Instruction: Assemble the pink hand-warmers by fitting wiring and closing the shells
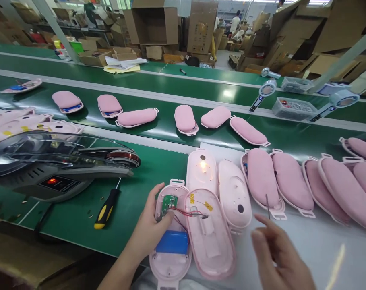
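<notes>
Left hand (151, 226) grasping the open pink shell (170, 262) at the desk's (72, 225) near edge; right hand (278, 249) apart, grip unclear; red wires (182, 211) best left slack.

Looks like a factory assembly floor. Has a long green conveyor line (140, 98) dotted with near-identical pink casings (185, 117). Keeps a screwdriver (108, 207), a grey machine (34, 177) with a lit red lamp (52, 181), and an opened casing (213, 251) baring circuit board (171, 199) and red wires (182, 211) on the near table (158, 167). Shows a clear tub of small parts (294, 108) farther off, then piled cardboard boxes (154, 26) and a distant person (235, 22) behind.
</notes>
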Motion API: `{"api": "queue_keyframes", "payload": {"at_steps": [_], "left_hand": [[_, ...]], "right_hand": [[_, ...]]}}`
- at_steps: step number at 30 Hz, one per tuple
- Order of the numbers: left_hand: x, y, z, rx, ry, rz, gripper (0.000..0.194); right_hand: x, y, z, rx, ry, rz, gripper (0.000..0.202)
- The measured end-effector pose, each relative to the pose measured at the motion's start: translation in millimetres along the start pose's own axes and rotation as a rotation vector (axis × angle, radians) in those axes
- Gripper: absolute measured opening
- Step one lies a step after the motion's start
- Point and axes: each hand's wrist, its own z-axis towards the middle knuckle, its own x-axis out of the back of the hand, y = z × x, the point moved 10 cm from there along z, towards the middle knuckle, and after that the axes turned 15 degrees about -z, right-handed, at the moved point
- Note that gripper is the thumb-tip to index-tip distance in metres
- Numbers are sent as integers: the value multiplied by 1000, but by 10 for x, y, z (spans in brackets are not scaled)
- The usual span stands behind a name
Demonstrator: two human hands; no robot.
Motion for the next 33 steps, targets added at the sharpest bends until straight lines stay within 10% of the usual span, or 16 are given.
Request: {"api": "queue_keyframes", "payload": {"at_steps": [8, 26, 33], "left_hand": [[-15, -11, 12, 8, -57, 69, 63], [-22, -6, -6, 18, -104, 124, 62], [-21, 32, -36, -17, -38, 184, 58]], "right_hand": [[9, 814, 241, -251, 26, -383, 68], [293, 439, 118, -258, 297, -281, 45], [300, 165, -46, 44, 594, -334, 51]]}}
